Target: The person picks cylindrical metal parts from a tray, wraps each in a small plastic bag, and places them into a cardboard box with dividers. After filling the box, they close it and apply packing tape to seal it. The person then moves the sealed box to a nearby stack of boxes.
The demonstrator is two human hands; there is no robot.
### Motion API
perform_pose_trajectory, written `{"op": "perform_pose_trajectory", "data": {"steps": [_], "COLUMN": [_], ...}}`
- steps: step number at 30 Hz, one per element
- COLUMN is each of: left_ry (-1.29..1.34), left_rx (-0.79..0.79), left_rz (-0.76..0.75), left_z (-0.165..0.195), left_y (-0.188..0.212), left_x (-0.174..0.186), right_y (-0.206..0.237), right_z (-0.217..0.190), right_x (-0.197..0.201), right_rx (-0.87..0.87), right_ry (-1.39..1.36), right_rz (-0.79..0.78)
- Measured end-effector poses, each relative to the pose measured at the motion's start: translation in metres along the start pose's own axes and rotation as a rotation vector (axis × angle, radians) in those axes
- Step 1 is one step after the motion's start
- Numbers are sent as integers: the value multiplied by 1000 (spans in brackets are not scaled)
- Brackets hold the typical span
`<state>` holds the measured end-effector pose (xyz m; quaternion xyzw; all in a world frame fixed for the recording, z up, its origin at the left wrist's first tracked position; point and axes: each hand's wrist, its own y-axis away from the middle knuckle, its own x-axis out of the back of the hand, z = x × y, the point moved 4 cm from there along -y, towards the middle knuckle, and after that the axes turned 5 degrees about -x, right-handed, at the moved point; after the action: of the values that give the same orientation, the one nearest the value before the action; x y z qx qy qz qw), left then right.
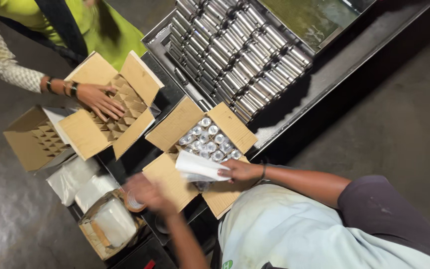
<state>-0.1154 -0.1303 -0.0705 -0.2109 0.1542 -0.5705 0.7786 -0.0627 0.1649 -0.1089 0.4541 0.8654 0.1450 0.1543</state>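
Right hand (239, 171) pinches white sheet (199, 168) over canister-filled carton (175, 124).

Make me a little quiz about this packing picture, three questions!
1. True or false: the open box by the right hand holds shiny cans.
2. What does the right hand hold? A) a white sheet B) a red cup C) scissors
3. Fill in: the co-worker's hand rests in a second box on its cardboard ____.
Key: 1 true; 2 A; 3 dividers.
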Motion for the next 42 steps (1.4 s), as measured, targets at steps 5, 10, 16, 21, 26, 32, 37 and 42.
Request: {"op": "perform_pose_trajectory", "data": {"steps": [5,10,16,21,26,32,37,42], "left_ry": [-774,293,1174,850,803,811,850,654], "left_rx": [-453,-66,885,1082,1165,1140,1097,955], "left_rz": [492,240,-312,-65,42,-77,-119,-254], "left_z": [50,37,16,0,-14,-5,-14,-20], "left_y": [-123,-96,60,99,103,123,112,80], "left_x": [160,103,-124,-166,-162,-172,-155,-155], "right_y": [34,56,46,49,52,40,31,41], "right_z": [-1,-3,7,-11,-43,-63,-48,-53], "right_x": [45,49,31,18,19,41,120,139], "right_rx": [-12,-16,19,45,-14,374,258,209], "right_ry": [1,-161,-198,-109,494,668,-4,-87], "right_rz": [92,126,85,45,287,653,642,367]}}
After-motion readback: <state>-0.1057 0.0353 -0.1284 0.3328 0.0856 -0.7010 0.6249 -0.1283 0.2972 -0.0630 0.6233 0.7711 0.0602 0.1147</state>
